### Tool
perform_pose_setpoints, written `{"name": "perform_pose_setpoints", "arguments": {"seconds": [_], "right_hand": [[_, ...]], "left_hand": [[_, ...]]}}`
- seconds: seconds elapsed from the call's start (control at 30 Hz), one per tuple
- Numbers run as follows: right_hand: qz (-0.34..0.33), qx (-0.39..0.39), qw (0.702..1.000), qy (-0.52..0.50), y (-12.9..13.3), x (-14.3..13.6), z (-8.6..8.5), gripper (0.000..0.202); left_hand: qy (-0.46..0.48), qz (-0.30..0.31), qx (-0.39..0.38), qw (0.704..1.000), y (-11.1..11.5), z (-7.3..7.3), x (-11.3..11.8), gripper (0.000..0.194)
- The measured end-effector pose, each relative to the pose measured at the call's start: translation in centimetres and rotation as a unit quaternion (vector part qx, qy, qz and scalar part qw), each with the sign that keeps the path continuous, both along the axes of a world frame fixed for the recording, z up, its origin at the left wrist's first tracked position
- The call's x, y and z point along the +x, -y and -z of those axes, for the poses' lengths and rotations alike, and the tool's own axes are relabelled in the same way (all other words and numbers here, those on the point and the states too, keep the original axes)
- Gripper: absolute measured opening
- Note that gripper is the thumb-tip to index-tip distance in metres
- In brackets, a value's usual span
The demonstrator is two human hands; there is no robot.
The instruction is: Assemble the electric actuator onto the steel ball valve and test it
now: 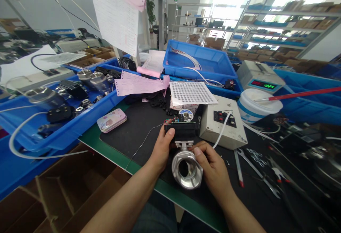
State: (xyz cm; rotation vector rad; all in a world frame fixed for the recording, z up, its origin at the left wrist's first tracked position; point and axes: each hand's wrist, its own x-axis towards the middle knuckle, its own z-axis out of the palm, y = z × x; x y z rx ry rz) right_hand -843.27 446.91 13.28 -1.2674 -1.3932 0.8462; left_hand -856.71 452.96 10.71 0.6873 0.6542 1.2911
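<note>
A steel ball valve with a black actuator housing on top is held over the front of the dark mat. My left hand grips the housing's left side, thumb on its near face. My right hand is closed around the right of the valve's neck and body, thumb against the metal. The valve's round bore faces me. A green circuit board and small coloured wires show at the top of the housing. The fingers behind the valve are hidden.
Blue bins with valve parts stand left, beside a small tin. Behind are a dotted sheet and a blue tray. A switch box, white bucket, wrench and pliers lie right.
</note>
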Motion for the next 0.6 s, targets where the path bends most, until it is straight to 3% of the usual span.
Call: {"name": "perform_pose_setpoints", "arguments": {"seconds": [0.6], "right_hand": [[0.009, 0.017, 1.000, -0.012, -0.10, -0.08, -0.14, 0.025]], "left_hand": [[0.012, 0.005, -0.001, 1.000, -0.01, -0.22, 0.10, 0.059]]}}
